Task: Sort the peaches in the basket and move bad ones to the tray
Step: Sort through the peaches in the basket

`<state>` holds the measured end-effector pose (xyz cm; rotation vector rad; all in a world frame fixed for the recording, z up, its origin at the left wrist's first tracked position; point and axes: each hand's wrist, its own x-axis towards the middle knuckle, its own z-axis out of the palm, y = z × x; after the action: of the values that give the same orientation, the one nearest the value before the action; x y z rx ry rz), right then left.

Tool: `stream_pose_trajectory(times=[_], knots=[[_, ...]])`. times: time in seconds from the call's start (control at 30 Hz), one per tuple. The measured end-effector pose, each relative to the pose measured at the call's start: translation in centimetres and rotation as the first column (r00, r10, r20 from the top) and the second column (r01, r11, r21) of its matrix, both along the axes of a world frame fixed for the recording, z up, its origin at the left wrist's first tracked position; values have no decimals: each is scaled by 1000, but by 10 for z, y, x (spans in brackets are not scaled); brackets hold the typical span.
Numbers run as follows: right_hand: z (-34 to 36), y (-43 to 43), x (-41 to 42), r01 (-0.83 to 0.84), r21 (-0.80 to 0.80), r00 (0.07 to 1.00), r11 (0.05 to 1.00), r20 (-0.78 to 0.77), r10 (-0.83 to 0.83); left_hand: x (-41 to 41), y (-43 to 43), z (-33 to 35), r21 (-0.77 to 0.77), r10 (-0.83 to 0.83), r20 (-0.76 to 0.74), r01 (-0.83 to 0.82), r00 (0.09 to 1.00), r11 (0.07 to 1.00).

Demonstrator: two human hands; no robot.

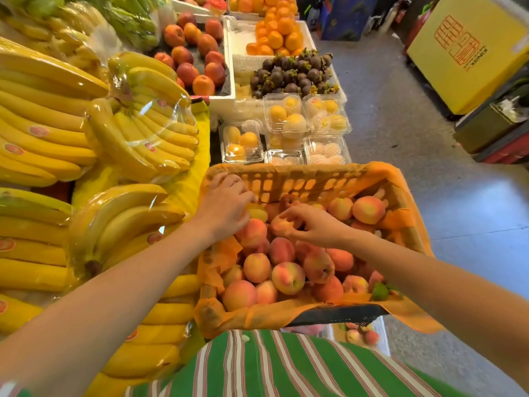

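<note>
Basket (312, 181), orange-lined, peaches heaped for sorting: right hand (313, 224) grip closed round one peach (282, 226) raised for inspection; left hand (226, 207) spread loosely over far-left fruit, holding nothing; tray not identifiable.

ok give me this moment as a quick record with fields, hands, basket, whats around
left hand: in the basket's far left corner, on the fruit
right hand: fingers curled around one peach
basket: orange-lined, piled with peaches
left of basket: wrapped bananas
beyond basket: clear boxes of yellow fruit
tray: not clearly identifiable
</note>
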<state>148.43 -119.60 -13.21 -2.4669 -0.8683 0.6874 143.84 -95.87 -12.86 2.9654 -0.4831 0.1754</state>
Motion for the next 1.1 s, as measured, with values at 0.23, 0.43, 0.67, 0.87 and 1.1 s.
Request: stream_pose_trajectory(times=[0.23, 0.43, 0.67, 0.87, 1.1], knots=[[32, -96, 18, 241, -7, 951, 970, 201, -235, 24, -62, -3, -226, -312, -311, 248, 898, 942], [29, -132, 9, 20, -448, 990, 894, 134, 45, 25, -123, -12, -214, -446, -571, 400, 689, 891], [10, -126, -3, -64, -611, 948, 789, 210, 239, 22, -147, -24, -43, -489, -574, 572, 657, 819], [6, -137, 8, -35, -441, 982, 897, 150, 112, 30, -136, -9, -313, -437, -645, 305, 627, 900], [20, -138, 9, 235, -117, 934, 965, -250, -257, 35, -92, 21, -591, -378, -797, -474, 472, 653]])
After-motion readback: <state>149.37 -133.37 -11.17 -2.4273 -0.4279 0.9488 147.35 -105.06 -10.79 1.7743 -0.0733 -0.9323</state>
